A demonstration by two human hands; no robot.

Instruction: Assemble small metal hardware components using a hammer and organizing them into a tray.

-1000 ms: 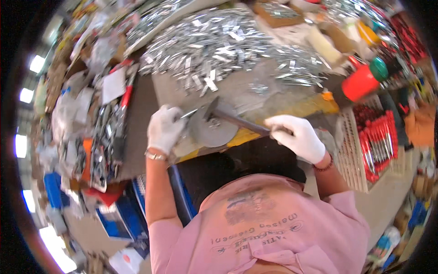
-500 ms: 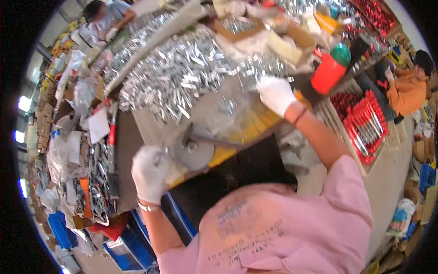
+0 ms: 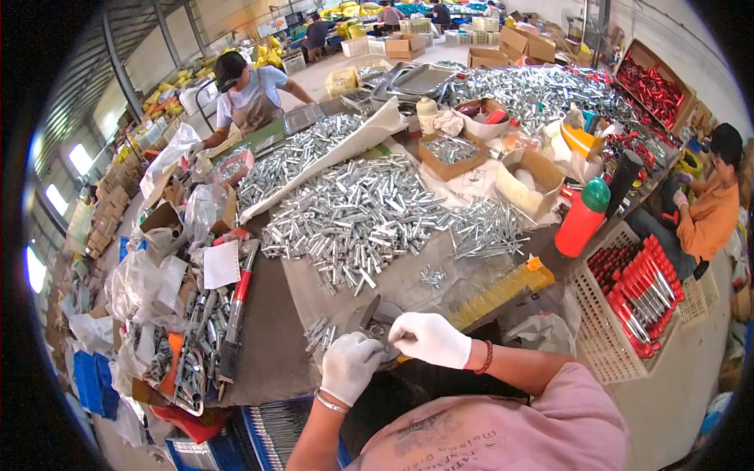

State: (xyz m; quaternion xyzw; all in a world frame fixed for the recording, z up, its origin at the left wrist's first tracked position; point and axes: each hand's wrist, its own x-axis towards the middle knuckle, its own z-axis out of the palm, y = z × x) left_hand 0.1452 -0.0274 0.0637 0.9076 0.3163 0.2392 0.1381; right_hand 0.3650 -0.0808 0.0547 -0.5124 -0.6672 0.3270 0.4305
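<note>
Both my hands wear white gloves and are close together at the near edge of the workbench (image 3: 267, 337). My left hand (image 3: 351, 366) is closed, its fingertips beside a grey round metal fixture (image 3: 380, 315); what it holds is hidden. My right hand (image 3: 430, 340) is pinched at the right of the fixture, partly covering it, and anything between its fingers is too small to make out. Several short metal tubes (image 3: 320, 334) lie beside my left hand. Beyond the fixture are a few tiny metal pins (image 3: 432, 275) and a large heap of silvery metal tubes (image 3: 353, 216).
A heap of thin metal rods (image 3: 487, 228) lies behind the pins. A red bottle with green cap (image 3: 581, 220) stands at the right, above a crate (image 3: 601, 334) of red-handled tools. Cluttered tools (image 3: 196, 337) cover the left. Co-workers sit at far left and right.
The view has tilted up, showing more of the hall. My right hand has come back from the rods to the fixture, and my left hand has moved in beside it.
</note>
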